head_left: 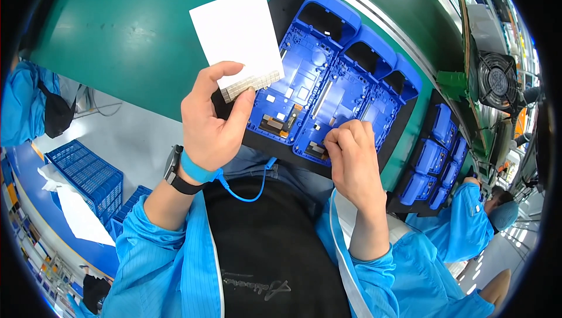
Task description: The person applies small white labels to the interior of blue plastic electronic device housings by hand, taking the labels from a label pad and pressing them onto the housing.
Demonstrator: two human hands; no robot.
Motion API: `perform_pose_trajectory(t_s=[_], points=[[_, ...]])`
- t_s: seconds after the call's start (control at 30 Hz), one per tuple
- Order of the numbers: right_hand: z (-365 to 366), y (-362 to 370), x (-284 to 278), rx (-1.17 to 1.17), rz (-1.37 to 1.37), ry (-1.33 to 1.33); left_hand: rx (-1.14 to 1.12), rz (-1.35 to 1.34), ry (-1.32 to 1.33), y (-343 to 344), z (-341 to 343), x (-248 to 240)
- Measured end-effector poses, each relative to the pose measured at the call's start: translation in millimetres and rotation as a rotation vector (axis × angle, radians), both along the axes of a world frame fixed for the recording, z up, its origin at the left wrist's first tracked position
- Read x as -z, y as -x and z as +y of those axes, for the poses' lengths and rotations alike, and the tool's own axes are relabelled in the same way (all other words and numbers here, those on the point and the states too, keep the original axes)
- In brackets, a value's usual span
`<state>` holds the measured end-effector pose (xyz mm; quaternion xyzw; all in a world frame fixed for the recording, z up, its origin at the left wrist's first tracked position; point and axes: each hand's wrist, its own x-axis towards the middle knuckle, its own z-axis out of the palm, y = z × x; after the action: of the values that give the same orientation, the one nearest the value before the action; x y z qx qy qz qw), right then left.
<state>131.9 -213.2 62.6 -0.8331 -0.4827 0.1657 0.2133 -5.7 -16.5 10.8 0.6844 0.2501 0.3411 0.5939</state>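
Observation:
My left hand (213,122) pinches the lower end of a white backing sheet (237,31), thumb in front, beside rows of small grey adhesive pads (252,85). Under and right of the sheet, several blue plastic housings (304,71) lie side by side on a black mat (275,146). Small white squares and a brown-and-black flex circuit (275,124) show inside the left housing. Over the lower part of the middle housing (339,93), my right hand (356,163) has its thumb and fingertips pressed together. Whatever they hold is hidden.
More blue housings (430,157) sit on another black mat to the right, near a co-worker in a blue smock (456,224). A fan (497,81) stands beyond the green bench (129,31). Blue crates (88,172) are at left. A blue cord (243,199) runs from my left wristband.

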Motion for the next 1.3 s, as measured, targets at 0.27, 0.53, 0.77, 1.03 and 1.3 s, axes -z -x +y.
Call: perform_pose_trajectory(t_s=[0.27,0.53,0.77,1.03,1.3], points=[[0,1,0,-0.003,-0.023,0.022,0.012,0.016,0.026,3,-2,-4],[0,3,-7,-0.009,-0.056,-0.041,0.158,0.097,0.018,14,-18,-20],[19,11,-21,-0.031,-0.018,-0.395,0.407,0.063,-0.112,5,-29,-35],[25,10,-20,-0.129,-0.002,-0.403,0.45,0.03,-0.172,4,-28,-42],[29,9,-18,-0.254,-0.017,-0.319,0.511,0.152,-0.001,10,-26,-49]])
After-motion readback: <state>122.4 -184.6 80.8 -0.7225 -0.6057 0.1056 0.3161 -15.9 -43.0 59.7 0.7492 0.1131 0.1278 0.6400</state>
